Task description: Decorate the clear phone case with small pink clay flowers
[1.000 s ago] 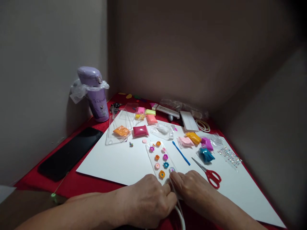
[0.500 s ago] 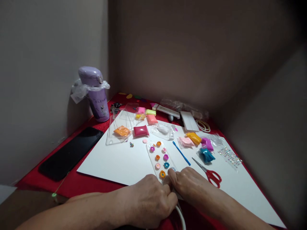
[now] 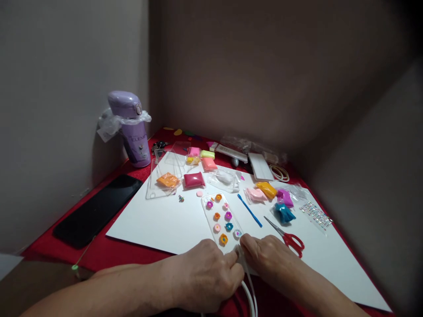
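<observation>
My left hand and my right hand meet at the near edge of a white sheet. Both are closed, their fingertips pinched together on the end of a thin white tube that curves down toward me. Just beyond the fingertips lies a clear phone case dotted with several small coloured clay flowers. A blue stick and red-handled scissors lie to the right of the case.
Packets of coloured clay lie scattered across the far half of the sheet on a red tablecloth. A purple bottle stands in the back left corner, a black phone lies at left, and a rhinestone sticker strip at right.
My right hand has shifted slightly to the right and nearer, uncovering the flower at the case's near end. The white tube shows more of its loop. My left hand has barely moved.
</observation>
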A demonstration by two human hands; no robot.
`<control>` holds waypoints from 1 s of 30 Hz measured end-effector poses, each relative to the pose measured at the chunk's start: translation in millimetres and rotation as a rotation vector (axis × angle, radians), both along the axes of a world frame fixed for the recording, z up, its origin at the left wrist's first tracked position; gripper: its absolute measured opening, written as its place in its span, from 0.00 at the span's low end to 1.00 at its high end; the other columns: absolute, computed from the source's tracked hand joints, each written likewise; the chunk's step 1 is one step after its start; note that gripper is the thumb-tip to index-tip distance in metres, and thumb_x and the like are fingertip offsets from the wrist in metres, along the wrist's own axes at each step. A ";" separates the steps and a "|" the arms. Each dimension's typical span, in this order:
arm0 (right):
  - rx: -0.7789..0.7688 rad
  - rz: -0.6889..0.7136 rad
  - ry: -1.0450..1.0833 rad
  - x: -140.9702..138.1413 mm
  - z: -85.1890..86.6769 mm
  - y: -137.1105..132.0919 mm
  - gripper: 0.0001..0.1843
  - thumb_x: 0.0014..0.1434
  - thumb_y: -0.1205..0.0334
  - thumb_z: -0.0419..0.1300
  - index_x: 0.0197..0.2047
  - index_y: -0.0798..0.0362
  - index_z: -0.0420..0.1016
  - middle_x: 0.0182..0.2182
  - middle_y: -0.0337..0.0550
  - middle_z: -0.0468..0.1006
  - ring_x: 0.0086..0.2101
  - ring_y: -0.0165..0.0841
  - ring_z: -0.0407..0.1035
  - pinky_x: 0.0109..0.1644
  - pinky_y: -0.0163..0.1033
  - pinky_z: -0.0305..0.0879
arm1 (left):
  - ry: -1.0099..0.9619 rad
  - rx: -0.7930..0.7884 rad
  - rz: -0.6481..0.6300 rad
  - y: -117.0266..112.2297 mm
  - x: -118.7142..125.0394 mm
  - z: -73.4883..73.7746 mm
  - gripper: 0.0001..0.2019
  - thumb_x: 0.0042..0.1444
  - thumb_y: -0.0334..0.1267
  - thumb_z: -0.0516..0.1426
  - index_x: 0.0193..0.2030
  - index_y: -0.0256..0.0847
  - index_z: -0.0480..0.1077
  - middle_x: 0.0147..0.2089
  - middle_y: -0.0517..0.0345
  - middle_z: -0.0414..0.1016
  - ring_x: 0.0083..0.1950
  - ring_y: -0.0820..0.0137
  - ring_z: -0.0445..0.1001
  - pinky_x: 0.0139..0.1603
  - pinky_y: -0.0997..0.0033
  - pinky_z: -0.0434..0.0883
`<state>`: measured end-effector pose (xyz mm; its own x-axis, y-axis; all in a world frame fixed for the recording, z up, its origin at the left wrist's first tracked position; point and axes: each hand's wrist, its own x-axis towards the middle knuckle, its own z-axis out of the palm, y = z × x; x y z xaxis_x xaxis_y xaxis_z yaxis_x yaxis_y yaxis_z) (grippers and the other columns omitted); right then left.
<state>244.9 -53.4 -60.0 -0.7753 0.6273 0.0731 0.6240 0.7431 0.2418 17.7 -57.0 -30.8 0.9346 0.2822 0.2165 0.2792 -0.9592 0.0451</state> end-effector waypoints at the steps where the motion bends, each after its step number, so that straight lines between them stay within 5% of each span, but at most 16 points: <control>1: 0.000 -0.003 0.002 0.4 -0.5 0.1 0.12 0.54 0.77 0.53 0.39 0.54 0.58 0.19 0.34 0.70 0.15 0.30 0.61 0.24 0.41 0.32 | -0.004 0.001 0.001 -0.3 -0.1 -0.3 0.05 0.50 0.29 0.55 0.34 0.37 0.64 0.33 0.54 0.71 0.25 0.67 0.69 0.14 0.64 0.55; 30: -0.093 -0.009 -0.067 -9.3 12.3 2.6 0.15 0.52 0.78 0.57 0.41 0.55 0.61 0.23 0.37 0.76 0.18 0.33 0.67 0.25 0.40 0.34 | 0.065 -0.043 -0.001 2.0 -6.7 8.3 0.06 0.53 0.33 0.56 0.37 0.45 0.65 0.38 0.56 0.73 0.21 0.68 0.68 0.15 0.66 0.47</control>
